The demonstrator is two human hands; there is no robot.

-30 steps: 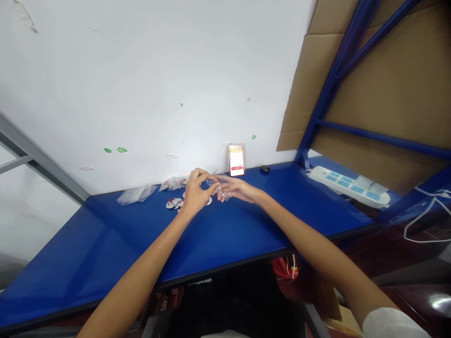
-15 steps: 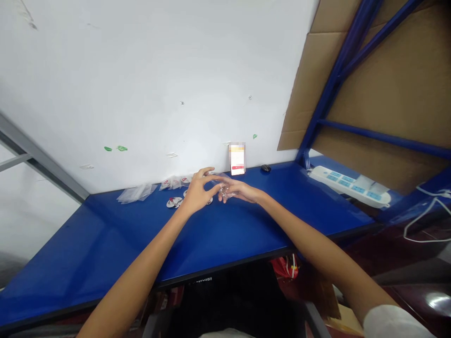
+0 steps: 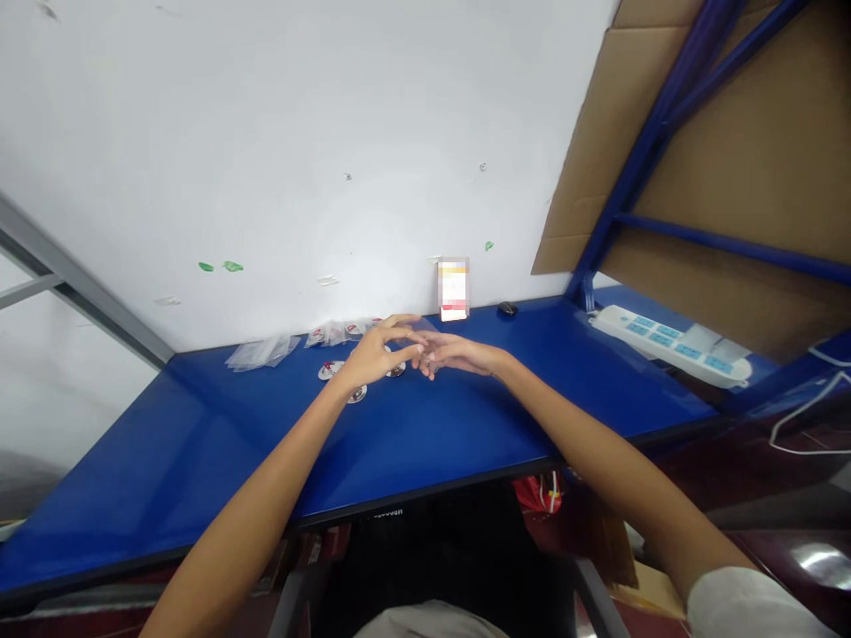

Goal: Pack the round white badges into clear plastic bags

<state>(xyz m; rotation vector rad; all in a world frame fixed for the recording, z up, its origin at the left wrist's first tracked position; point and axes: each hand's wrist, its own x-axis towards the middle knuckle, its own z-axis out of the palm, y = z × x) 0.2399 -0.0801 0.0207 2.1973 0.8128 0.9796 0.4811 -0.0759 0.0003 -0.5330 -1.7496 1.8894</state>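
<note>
White wall is bordered below by the blue desk. Crumpled clear plastic is positioned above the desk, directly between the left hand and the right hand. Both hands are placed at it; neither is clearly nearer. Its long axis is hidden by fingers, and whether either grip is clamped cannot be told. Round discs are laid beside the left hand; bagged discs are set near the wall.

My one view looks forward and down from head height, close over a flat, glossy blue tabletop.
</note>
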